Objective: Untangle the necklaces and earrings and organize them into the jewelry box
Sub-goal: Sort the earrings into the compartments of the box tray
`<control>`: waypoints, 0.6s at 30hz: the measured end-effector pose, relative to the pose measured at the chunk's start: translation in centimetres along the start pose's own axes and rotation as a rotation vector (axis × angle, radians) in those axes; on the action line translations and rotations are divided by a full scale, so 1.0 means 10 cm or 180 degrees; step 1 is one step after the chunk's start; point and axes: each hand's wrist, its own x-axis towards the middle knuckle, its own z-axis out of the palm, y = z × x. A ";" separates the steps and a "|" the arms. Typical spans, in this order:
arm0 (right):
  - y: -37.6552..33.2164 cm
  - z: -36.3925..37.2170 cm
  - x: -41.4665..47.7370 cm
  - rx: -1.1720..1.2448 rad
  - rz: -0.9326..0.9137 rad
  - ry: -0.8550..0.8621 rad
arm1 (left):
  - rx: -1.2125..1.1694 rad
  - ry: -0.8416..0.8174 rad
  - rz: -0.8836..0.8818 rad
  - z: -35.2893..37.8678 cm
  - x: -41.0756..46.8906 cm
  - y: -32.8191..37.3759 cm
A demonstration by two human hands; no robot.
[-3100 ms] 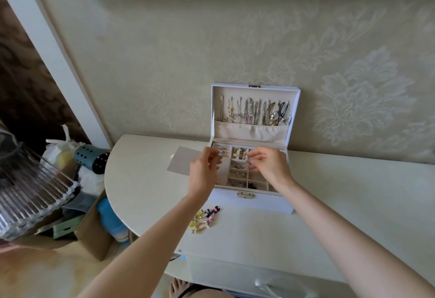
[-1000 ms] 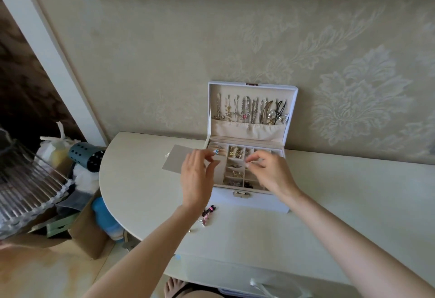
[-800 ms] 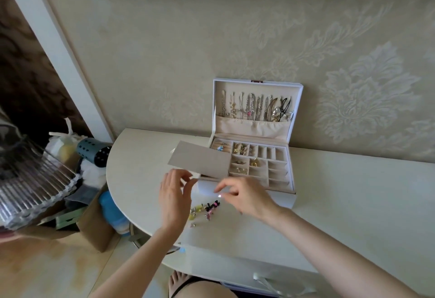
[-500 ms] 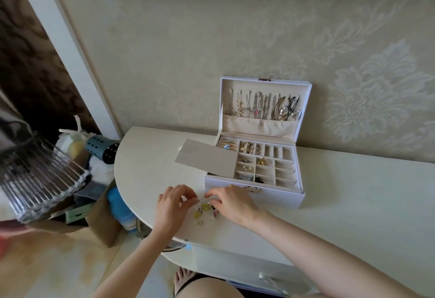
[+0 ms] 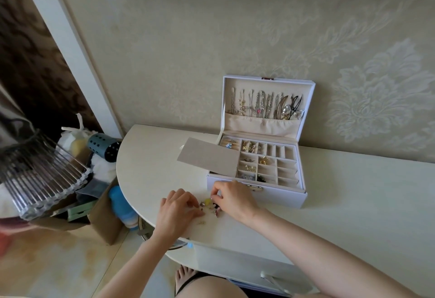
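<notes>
Lower: left hand (image 5: 175, 214), right hand (image 5: 235, 200) at earrings (image 5: 208, 202)

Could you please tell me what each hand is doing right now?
Left hand: fingers curled on the earring pile; grip cannot be told.
Right hand: pinching a piece in the earring pile.

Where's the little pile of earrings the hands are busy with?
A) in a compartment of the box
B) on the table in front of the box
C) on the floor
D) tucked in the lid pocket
B: the earrings lie on the table before the box, between the left hand and right hand.
</notes>
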 end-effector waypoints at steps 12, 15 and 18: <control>0.19 -0.20 -0.29 0.0347 -0.0039 0.0929 | -0.1149 0.0750 0.0539 -0.06 0.07 0.38; 0.37 -0.37 -0.38 0.0508 0.0245 0.1529 | -0.1051 0.0917 0.0875 -0.03 0.24 0.72; 0.60 -0.61 -0.35 0.0344 0.0766 0.1842 | -0.0666 0.0884 0.1119 0.04 0.50 1.01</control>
